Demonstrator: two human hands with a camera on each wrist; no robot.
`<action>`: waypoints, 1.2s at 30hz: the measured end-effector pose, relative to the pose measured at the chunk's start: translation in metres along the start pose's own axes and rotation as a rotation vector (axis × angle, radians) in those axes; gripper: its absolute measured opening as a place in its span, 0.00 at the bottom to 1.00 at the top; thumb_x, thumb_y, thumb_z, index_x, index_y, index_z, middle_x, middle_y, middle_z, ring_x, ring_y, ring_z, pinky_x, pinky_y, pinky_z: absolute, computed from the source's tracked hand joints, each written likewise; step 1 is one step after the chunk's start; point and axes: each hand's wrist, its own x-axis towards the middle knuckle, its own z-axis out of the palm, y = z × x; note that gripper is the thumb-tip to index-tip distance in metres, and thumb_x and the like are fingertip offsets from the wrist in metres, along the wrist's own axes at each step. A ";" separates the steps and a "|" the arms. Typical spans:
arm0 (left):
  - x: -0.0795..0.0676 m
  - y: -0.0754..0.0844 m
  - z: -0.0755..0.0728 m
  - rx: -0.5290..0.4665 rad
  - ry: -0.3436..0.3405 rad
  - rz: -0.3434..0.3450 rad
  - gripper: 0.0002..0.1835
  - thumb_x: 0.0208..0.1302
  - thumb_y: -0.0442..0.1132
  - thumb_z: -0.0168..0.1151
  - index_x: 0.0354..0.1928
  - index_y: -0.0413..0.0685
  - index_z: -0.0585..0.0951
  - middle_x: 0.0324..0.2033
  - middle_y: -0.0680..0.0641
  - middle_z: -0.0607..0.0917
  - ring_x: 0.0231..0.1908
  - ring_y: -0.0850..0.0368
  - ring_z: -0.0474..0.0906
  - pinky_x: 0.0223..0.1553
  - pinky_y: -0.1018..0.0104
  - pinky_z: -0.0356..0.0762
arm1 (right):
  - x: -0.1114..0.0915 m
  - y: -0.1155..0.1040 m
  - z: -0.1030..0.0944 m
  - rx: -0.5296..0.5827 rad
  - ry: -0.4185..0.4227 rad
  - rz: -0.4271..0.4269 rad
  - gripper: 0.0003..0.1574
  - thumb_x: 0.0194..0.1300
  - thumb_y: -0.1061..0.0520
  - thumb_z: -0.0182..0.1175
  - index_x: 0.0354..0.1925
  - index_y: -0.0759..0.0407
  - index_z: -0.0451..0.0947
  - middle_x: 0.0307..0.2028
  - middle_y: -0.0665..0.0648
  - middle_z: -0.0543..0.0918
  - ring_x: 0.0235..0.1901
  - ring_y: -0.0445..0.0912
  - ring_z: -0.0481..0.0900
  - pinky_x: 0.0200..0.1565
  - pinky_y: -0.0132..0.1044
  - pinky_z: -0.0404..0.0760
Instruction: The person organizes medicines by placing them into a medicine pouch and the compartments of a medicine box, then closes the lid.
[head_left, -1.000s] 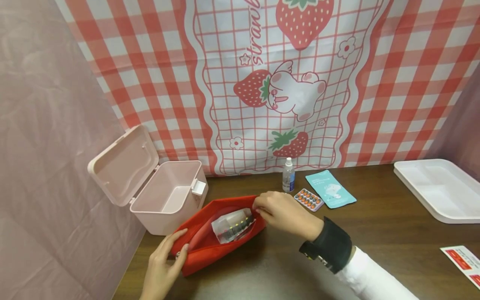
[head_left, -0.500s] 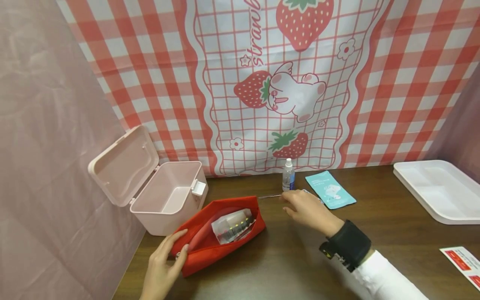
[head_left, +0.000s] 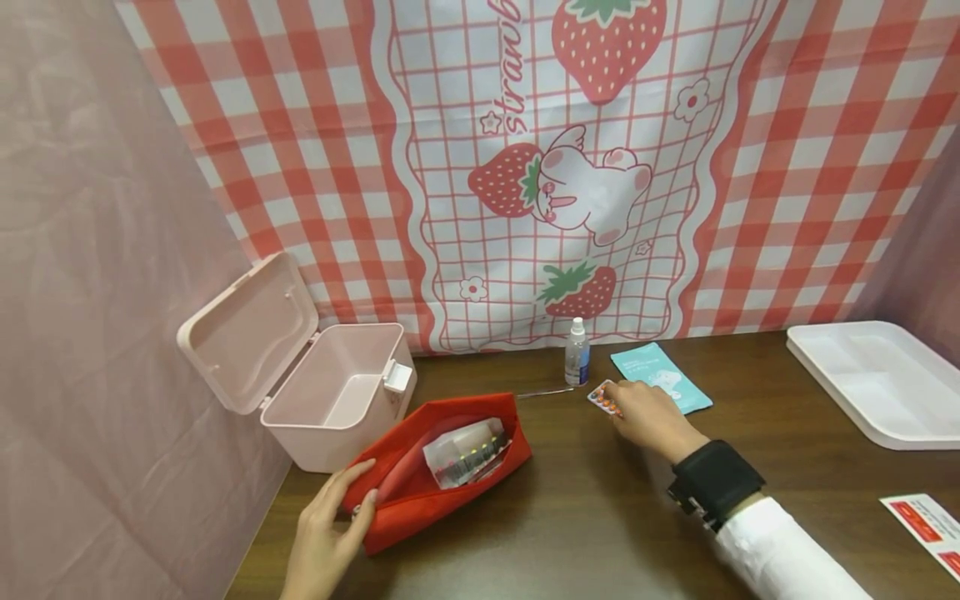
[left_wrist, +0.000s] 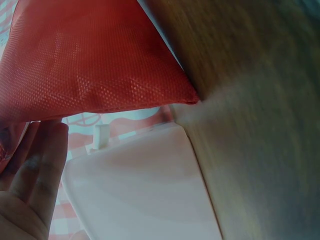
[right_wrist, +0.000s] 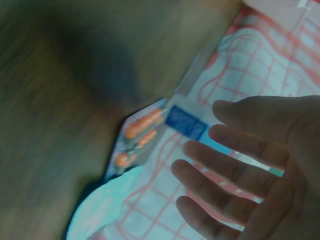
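Note:
My left hand (head_left: 326,525) holds the left end of an open red zip pouch (head_left: 420,517), thumb on the near side and fingers on the far side. A clear packet (head_left: 465,450) with dark and yellow marks lies inside the pouch. In the left wrist view, the fingers (left_wrist: 47,170) are against the red fabric (left_wrist: 95,55). My right hand (head_left: 656,421) is over a blister pack of orange and dark capsules (head_left: 602,400), covering part of it. The right wrist view shows its fingers (right_wrist: 225,170) spread, apart from the blister pack (right_wrist: 142,132).
An open pink box (head_left: 330,417) stands at the left. Behind the blister pack are a spray bottle (head_left: 577,354) and a teal sachet (head_left: 652,371); a thin metal stick (head_left: 545,392) lies nearby. At the right are a white divided tray (head_left: 877,383) and a red-and-white card (head_left: 926,529).
My right hand has left the pouch's right end and moved right, past the bottle, to the blister pack. The thin metal stick has come into view. My left hand stays put.

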 end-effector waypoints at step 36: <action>0.017 0.028 -0.009 -0.017 0.003 0.004 0.26 0.38 0.18 0.65 0.46 0.35 0.79 0.34 0.44 0.81 0.28 0.61 0.72 0.30 0.81 0.69 | 0.006 0.025 0.031 0.046 -0.139 0.154 0.23 0.44 0.59 0.68 0.38 0.67 0.72 0.31 0.64 0.75 0.30 0.59 0.73 0.25 0.51 0.72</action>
